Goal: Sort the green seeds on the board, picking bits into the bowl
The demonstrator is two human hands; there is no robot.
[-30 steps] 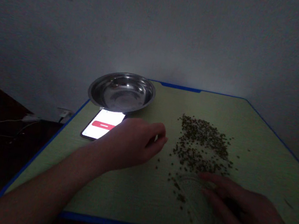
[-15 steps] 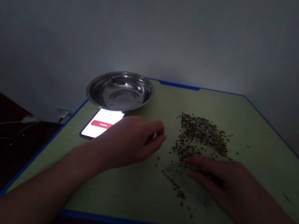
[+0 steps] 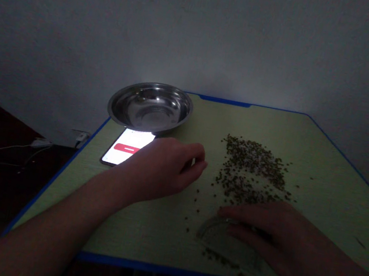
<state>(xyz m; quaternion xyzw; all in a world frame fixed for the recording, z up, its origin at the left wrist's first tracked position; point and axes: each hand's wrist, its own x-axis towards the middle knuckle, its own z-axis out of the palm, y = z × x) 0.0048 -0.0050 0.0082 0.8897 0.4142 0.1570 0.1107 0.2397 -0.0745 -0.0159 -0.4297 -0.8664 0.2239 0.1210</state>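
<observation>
1. Head view: left hand (image 3: 172,167) beside phone (image 3: 126,142), back up, fingers curled toward thumb; can't tell if pinching anything.
2. Clear piece (image 3: 232,244) near front edge of table (image 3: 138,239), closer than bits (image 3: 254,160).
3. Right hand (image 3: 270,229) back up, thumb and fingers pinching clear piece's rim.

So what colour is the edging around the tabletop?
The edging is blue; it shows best in the head view, along the near side.
</observation>
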